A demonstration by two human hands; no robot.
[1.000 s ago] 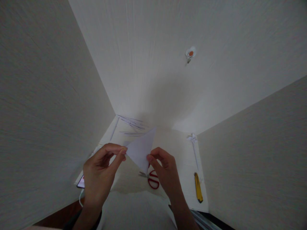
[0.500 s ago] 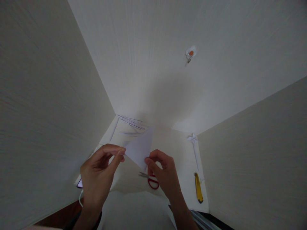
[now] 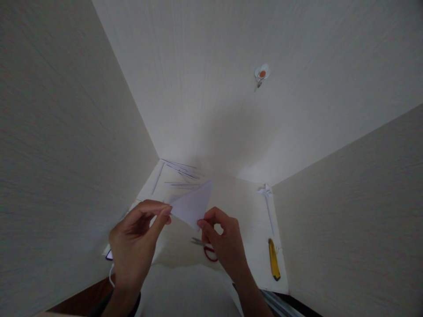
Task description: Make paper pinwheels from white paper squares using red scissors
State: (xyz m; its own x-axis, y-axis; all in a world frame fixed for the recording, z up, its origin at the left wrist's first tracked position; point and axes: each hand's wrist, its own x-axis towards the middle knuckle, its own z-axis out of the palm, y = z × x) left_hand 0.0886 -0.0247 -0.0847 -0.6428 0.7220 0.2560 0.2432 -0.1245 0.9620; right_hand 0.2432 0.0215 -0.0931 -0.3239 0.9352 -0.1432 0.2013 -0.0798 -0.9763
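A white paper folded into a triangle (image 3: 192, 204) is held up above the white tabletop (image 3: 246, 211). My left hand (image 3: 135, 244) pinches its left corner between thumb and forefinger. My right hand (image 3: 224, 244) pinches its lower corner. The triangle's upper tip points away from me, to the right. Red-handled scissors (image 3: 206, 250) lie on the tabletop just under my right hand, partly hidden by it.
A yellow utility knife (image 3: 274, 265) lies to the right. A small white folded paper piece on a stick (image 3: 267, 199) lies beyond it. Thin paper strips (image 3: 180, 172) are scattered at the far edge. Walls close in on three sides. A phone's corner (image 3: 109, 254) shows at left.
The paper triangle has tilted flatter and dropped slightly. My right hand has slid a little left along the lower corner; my left hand has barely moved.
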